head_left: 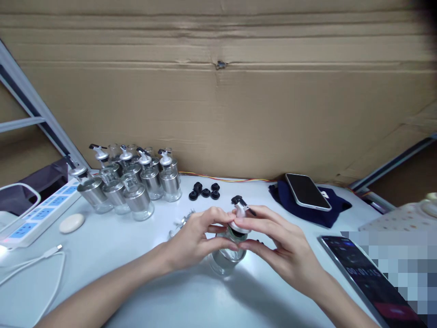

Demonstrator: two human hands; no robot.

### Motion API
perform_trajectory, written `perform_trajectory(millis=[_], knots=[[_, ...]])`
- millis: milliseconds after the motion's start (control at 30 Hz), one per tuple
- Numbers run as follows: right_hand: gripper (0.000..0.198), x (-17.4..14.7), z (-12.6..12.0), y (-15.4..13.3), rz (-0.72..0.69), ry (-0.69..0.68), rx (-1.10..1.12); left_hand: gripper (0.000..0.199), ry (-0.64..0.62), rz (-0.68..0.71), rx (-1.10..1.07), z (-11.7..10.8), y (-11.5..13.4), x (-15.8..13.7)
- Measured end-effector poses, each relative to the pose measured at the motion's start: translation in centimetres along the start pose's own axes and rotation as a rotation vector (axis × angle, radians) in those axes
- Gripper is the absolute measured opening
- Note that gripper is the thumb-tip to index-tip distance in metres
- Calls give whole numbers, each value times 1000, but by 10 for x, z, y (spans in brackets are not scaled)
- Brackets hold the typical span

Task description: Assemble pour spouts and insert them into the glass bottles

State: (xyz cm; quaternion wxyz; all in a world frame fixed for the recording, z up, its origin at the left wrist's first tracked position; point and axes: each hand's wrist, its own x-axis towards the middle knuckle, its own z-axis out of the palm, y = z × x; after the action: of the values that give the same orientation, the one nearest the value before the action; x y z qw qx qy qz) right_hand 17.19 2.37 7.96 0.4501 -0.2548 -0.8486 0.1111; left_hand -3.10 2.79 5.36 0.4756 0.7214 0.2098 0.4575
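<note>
A glass bottle with a metal band [228,260] stands upright on the table in front of me. In its neck sits a silver pourer spout [241,210] with a black flip lid. My left hand [194,237] is closed, thumb and fingers pinching the spout's collar and the bottle neck from the left. From the right, my right hand [278,239] grips the same collar and neck, its fingertips nearly meeting the left ones. Behind my left hand, some silver pieces [182,223] are partly hidden. Several small black stoppers [205,192] lie beyond the bottle.
Several similar bottles [138,200] stand at the back left, some with spouts. Nearby are a power strip [48,214], a white disc [71,223] and a white cable [51,251]. At right lie a phone [307,191] on dark cloth [283,202] and another phone [362,273]. Cardboard [218,114] walls the back.
</note>
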Motion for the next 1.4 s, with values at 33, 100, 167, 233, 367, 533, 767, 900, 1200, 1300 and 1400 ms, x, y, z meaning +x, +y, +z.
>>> perform_trajectory(millis=[33,100,167,233,367,533,767,900,1200,1300,1400], knots=[[30,1,0,0,-14,-3,-7,27,-5,11,-8,0,0,0],[28,2,-1,0,-38,-11,-11,25,-18,28,-25,0,0,1],[27,4,-1,-1,-52,-11,-9,24,-24,32,-28,0,1,1],[26,4,0,-1,-57,-1,-6,23,-29,27,-20,-1,2,2],[24,2,2,-2,-71,22,-1,22,-56,34,-20,-1,4,3],[23,1,4,-3,-91,57,0,27,-72,76,10,-2,2,3],[23,-1,6,-5,-101,102,-23,25,-94,134,72,-3,5,4],[24,-5,9,-6,-142,105,3,11,-79,211,257,-2,11,5],[29,-13,22,-3,-185,171,37,14,-56,312,368,-1,7,6],[34,-15,27,-2,-193,201,84,10,-53,308,390,0,7,5],[36,-16,29,-2,-191,226,90,4,-63,290,414,0,10,5]])
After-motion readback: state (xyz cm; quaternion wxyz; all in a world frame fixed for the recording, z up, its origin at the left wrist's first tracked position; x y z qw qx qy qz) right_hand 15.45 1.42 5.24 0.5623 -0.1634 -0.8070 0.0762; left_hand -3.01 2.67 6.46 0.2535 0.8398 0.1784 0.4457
